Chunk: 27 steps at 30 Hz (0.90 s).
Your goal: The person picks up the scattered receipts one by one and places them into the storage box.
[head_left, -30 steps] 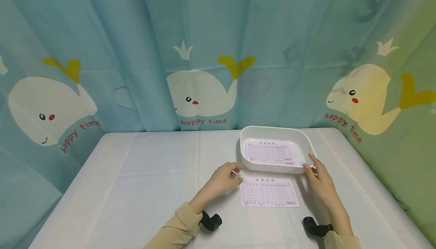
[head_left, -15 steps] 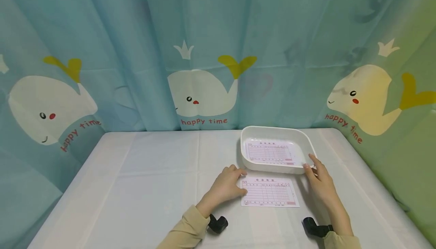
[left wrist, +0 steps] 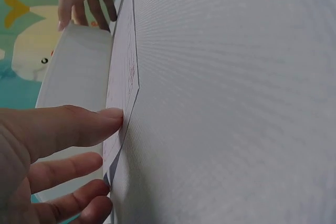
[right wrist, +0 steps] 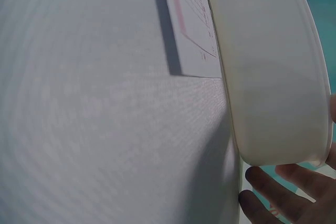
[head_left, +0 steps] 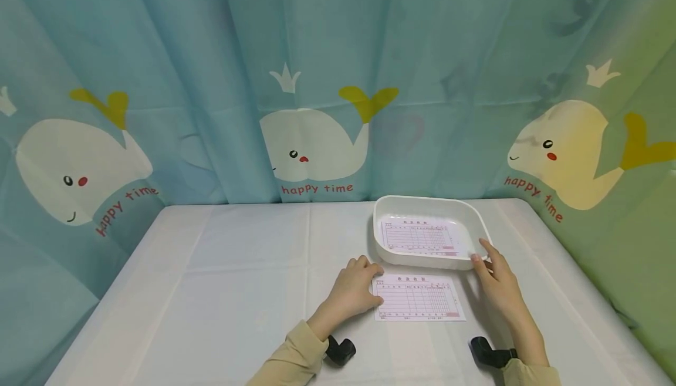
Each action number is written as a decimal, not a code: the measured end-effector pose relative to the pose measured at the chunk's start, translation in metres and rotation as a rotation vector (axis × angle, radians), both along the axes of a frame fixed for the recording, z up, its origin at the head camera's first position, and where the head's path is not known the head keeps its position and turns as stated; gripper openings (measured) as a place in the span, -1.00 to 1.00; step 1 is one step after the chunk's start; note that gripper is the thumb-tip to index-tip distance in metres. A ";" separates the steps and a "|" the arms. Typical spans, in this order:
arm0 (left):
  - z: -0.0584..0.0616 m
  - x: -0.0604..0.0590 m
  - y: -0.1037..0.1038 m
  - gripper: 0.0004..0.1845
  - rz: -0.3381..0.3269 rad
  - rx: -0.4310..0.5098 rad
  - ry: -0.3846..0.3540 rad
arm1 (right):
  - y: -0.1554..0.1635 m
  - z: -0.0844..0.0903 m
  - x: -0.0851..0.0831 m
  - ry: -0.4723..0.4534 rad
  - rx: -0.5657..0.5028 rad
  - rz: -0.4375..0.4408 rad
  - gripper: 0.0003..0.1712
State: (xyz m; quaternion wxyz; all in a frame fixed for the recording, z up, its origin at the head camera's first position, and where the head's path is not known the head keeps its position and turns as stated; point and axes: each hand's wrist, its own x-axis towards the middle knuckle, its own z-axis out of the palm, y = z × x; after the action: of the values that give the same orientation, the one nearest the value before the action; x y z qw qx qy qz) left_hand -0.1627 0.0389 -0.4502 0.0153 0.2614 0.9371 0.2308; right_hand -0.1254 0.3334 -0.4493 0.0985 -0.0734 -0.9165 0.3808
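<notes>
Left hand: the left hand [head_left: 355, 289] lies on the table [head_left: 237, 280], just left of the loose form [head_left: 419, 297]. The fingers [left wrist: 79, 124] are nearly straight and a little apart; in the left wrist view the tips touch the left edge of the form. No finger is curled around it.

Right hand: the right hand [head_left: 496, 283] is at the near right corner of the tray [head_left: 429, 260]. The thumb lies on the rim there, and in the right wrist view the fingers [right wrist: 283, 195] are bent under the corner, so the hand holds the tray at this corner. The fingers are slightly apart.

Loose form: a white sheet with pink lines and small print. It lies flat on the table, just near of the tray and between the two hands. In the right wrist view its far edge goes a little under the tray wall, or touches it; I cannot tell which.

Tray: a white, shallow, rounded tray on the right far part of the table. It stands flat.

Form in tray: a second form [head_left: 418, 236] of the same kind lies flat on the tray bottom.

Table: covered with a white cloth that has fold lines.

Background: a blue curtain [head_left: 211, 81] with white whales and the words "happy time" hangs behind the table.

Sleeves: both arms have beige sleeves [head_left: 293, 359], and a black wrist device [head_left: 340, 349] is at each wrist.
</notes>
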 end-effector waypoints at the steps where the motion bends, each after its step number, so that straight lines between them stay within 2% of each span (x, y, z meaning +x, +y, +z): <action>1: 0.000 0.000 0.000 -0.46 0.001 0.003 0.000 | 0.000 0.000 0.000 -0.001 -0.001 0.001 -0.30; 11: 0.000 0.001 0.000 -0.47 0.007 -0.001 -0.005 | 0.000 0.002 0.000 0.005 0.002 0.016 -0.31; 20: -0.001 0.006 -0.002 -0.51 -0.001 0.048 -0.046 | -0.001 -0.002 0.000 0.002 0.011 0.027 -0.31; 23: -0.003 0.005 0.000 -0.48 -0.012 0.058 -0.034 | -0.001 -0.001 0.000 -0.002 0.007 0.015 -0.30; 27: -0.005 0.003 0.002 -0.45 -0.023 0.111 -0.054 | 0.000 0.000 0.000 0.000 0.003 0.005 -0.29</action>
State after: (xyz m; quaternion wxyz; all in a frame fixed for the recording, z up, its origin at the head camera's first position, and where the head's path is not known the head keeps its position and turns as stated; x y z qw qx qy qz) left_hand -0.1596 0.0413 -0.4554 0.0286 0.2662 0.9190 0.2892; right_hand -0.1256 0.3331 -0.4490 0.0977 -0.0711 -0.9172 0.3798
